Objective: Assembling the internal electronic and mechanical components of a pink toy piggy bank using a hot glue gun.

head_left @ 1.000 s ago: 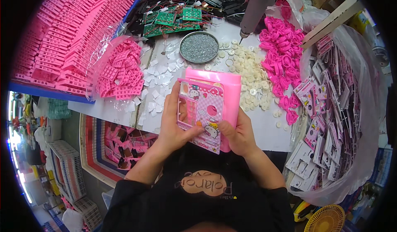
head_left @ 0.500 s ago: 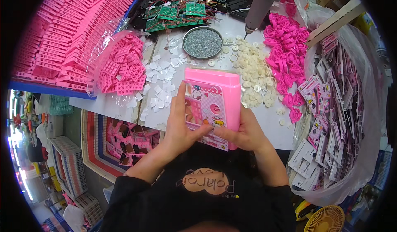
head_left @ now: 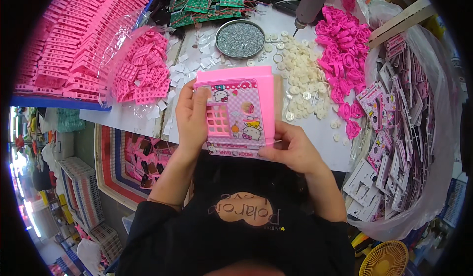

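Upper left: stacked pink mouldings (head_left: 74, 44), leaning; a knock could spill them. Centre: left hand (head_left: 191, 121) closed round the left edge of a pink case (head_left: 236, 74), thumb on its front. Case held up over the surface (head_left: 170, 128), printed panel (head_left: 239, 111) facing up; cannot tell if fully seated. Uneven thumb pressure might skew or crease it. Round tray (head_left: 240, 57) of metal bits near the case's top edge; a careless swing could tip it. Right hand (head_left: 297, 150) pinches the lower-right corner; slack there might let the case twist. Right of centre: cream discs (head_left: 305, 71), loose, easily scattered by a sleeve.
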`<control>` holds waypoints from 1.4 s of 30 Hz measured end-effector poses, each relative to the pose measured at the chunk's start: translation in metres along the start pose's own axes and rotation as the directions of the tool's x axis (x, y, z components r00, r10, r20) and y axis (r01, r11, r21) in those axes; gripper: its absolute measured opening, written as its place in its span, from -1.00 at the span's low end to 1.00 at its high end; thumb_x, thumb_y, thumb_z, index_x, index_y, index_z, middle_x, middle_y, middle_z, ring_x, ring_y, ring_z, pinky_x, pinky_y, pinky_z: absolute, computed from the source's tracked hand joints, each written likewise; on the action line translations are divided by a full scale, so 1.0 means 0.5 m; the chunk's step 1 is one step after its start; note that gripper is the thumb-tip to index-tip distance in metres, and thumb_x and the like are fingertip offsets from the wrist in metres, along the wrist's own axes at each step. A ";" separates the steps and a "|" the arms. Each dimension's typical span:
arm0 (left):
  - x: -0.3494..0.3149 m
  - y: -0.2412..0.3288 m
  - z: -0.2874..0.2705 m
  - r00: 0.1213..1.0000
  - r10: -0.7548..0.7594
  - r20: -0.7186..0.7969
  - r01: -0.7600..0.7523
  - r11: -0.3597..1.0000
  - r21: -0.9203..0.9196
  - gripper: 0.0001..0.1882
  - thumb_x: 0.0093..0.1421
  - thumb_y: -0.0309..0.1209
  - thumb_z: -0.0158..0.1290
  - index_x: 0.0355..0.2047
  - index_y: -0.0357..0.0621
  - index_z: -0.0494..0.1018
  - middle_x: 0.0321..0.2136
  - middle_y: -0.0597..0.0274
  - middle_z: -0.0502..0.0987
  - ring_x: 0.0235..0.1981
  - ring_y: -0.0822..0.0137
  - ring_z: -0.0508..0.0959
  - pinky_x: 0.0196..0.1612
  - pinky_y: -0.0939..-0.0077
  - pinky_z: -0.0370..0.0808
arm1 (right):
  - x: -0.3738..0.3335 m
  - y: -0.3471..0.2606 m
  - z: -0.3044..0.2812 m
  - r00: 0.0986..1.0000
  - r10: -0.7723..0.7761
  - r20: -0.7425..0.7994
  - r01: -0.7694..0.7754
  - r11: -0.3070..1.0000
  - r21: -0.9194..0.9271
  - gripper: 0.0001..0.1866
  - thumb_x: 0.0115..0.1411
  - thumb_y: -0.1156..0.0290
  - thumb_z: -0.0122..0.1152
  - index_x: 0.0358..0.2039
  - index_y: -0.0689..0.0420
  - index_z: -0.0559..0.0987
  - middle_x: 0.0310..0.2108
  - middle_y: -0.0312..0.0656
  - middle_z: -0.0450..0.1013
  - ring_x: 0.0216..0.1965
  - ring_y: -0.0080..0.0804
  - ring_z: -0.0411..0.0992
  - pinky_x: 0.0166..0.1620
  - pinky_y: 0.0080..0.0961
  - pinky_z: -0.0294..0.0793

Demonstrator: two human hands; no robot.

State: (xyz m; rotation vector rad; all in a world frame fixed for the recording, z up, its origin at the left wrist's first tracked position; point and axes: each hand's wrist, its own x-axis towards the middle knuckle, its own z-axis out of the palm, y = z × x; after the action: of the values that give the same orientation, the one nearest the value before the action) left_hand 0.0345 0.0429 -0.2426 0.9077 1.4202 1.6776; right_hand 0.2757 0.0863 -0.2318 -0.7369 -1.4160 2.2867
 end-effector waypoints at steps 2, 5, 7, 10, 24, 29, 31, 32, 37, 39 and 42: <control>0.003 0.003 0.019 1.000 -0.005 0.004 0.005 0.999 -0.043 -0.72 0.48 -0.32 -0.14 0.05 -0.24 0.33 -0.28 0.34 0.51 -0.39 0.63 0.50 -0.37 0.70 0.49 | 0.000 0.023 0.000 0.993 -0.095 -0.077 0.100 0.993 0.065 -0.43 0.20 0.50 0.34 0.20 0.28 0.39 0.03 -0.15 0.51 0.00 -0.47 0.49 0.06 -0.49 0.53; 0.008 0.040 0.032 0.988 -0.152 0.002 0.150 0.972 -0.182 -0.76 0.48 -0.29 -0.12 -0.05 -0.22 0.37 -0.33 0.35 0.50 -0.41 0.64 0.46 -0.38 0.72 0.43 | -0.002 0.004 0.007 0.990 -0.066 -0.123 0.075 0.995 0.064 -0.51 0.22 0.45 0.34 0.13 0.31 0.45 -0.06 -0.19 0.55 -0.10 -0.51 0.51 -0.04 -0.52 0.55; 0.010 0.021 0.010 0.997 -0.046 0.055 0.051 0.994 -0.094 -0.75 0.48 -0.29 -0.13 -0.09 -0.23 0.39 -0.35 0.35 0.50 -0.41 0.66 0.44 -0.37 0.74 0.40 | 0.003 0.006 0.010 0.984 -0.042 -0.173 0.049 0.998 0.040 -0.58 0.25 0.41 0.32 0.07 0.33 0.50 -0.14 -0.22 0.57 -0.19 -0.55 0.51 -0.12 -0.54 0.55; 0.016 0.008 0.004 0.996 0.054 0.075 -0.054 0.998 0.008 -0.75 0.48 -0.29 -0.12 -0.14 -0.24 0.42 -0.39 0.37 0.50 -0.41 0.68 0.41 -0.35 0.74 0.36 | 0.014 0.037 0.020 0.950 -0.136 -0.281 0.131 0.991 -0.037 -0.63 0.29 0.34 0.29 -0.01 0.34 0.56 -0.26 -0.26 0.57 -0.30 -0.61 0.46 -0.23 -0.57 0.50; -0.023 -0.019 -0.001 0.994 0.016 0.106 -0.035 0.982 0.187 -0.77 0.46 -0.42 -0.12 -0.38 -0.24 0.30 -0.50 0.38 0.41 -0.43 0.70 0.29 -0.45 0.64 0.23 | 0.034 0.066 0.036 0.843 -0.341 -0.416 0.423 0.898 0.120 -0.59 0.33 0.31 0.24 0.03 0.38 0.51 -0.13 -0.16 0.57 -0.18 -0.56 0.49 -0.08 -0.53 0.48; -0.015 0.037 0.013 0.973 -0.114 0.199 0.105 0.993 0.056 -0.74 0.47 -0.36 -0.14 -0.11 -0.35 0.40 -0.30 0.25 0.57 -0.30 0.61 0.48 -0.28 0.64 0.39 | 0.005 0.069 0.019 0.870 -0.362 -0.335 0.371 0.928 -0.040 -0.62 0.32 0.29 0.25 -0.03 0.36 0.52 -0.18 -0.20 0.57 -0.20 -0.56 0.48 -0.10 -0.56 0.47; 0.007 0.042 -0.001 0.943 -0.131 0.306 0.146 0.989 -0.028 -0.65 0.48 -0.30 -0.17 0.06 -0.35 0.36 -0.21 0.24 0.57 -0.23 0.57 0.50 -0.14 0.61 0.40 | -0.003 0.057 0.018 0.896 -0.346 -0.278 0.329 0.938 -0.107 -0.64 0.32 0.29 0.24 -0.05 0.34 0.53 -0.22 -0.23 0.57 -0.22 -0.59 0.47 -0.12 -0.57 0.47; 0.021 0.036 -0.016 0.919 -0.133 0.372 0.170 0.983 -0.067 -0.59 0.49 -0.26 -0.18 0.16 -0.34 0.33 -0.16 0.25 0.56 -0.19 0.55 0.50 -0.07 0.59 0.40 | -0.002 0.050 0.016 0.908 -0.337 -0.250 0.306 0.939 -0.156 -0.65 0.32 0.29 0.24 -0.06 0.34 0.54 -0.25 -0.25 0.56 -0.24 -0.60 0.47 -0.14 -0.58 0.47; 0.012 0.064 0.006 0.901 -0.005 0.434 -0.022 0.998 0.056 -0.63 0.41 -0.25 -0.01 0.00 -0.34 0.50 -0.16 0.23 0.60 -0.11 0.47 0.53 0.00 0.51 0.42 | 0.043 -0.030 -0.001 0.804 -0.351 -0.481 0.305 0.936 -0.174 -0.66 0.35 0.27 0.22 -0.05 0.30 0.55 -0.33 -0.25 0.55 -0.31 -0.64 0.48 -0.23 -0.70 0.47; 0.021 0.085 0.020 0.898 0.113 0.424 -0.134 0.991 0.019 -0.69 0.39 -0.38 0.00 0.03 -0.34 0.49 -0.19 0.29 0.59 -0.19 0.55 0.52 -0.12 0.63 0.44 | 0.068 -0.058 -0.006 0.757 -0.482 -0.441 0.420 0.876 -0.236 -0.66 0.35 0.26 0.21 -0.07 0.31 0.55 -0.33 -0.25 0.55 -0.31 -0.66 0.49 -0.24 -0.72 0.48; 0.052 0.110 0.023 0.880 0.239 0.410 -0.276 0.961 0.031 -0.71 0.32 -0.45 0.09 0.00 -0.31 0.51 -0.26 0.29 0.61 -0.31 0.55 0.52 -0.23 0.63 0.46 | 0.075 -0.110 -0.016 0.738 -0.564 -0.370 0.512 0.826 -0.236 -0.70 0.30 0.31 0.27 -0.10 0.28 0.57 -0.32 -0.23 0.57 -0.30 -0.57 0.53 -0.22 -0.64 0.51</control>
State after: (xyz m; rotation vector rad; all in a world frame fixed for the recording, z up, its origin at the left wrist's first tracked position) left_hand 0.0272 0.0654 -0.1855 1.4555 1.1331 1.5024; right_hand 0.2519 0.1365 -0.1947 -0.6877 -1.3364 1.4920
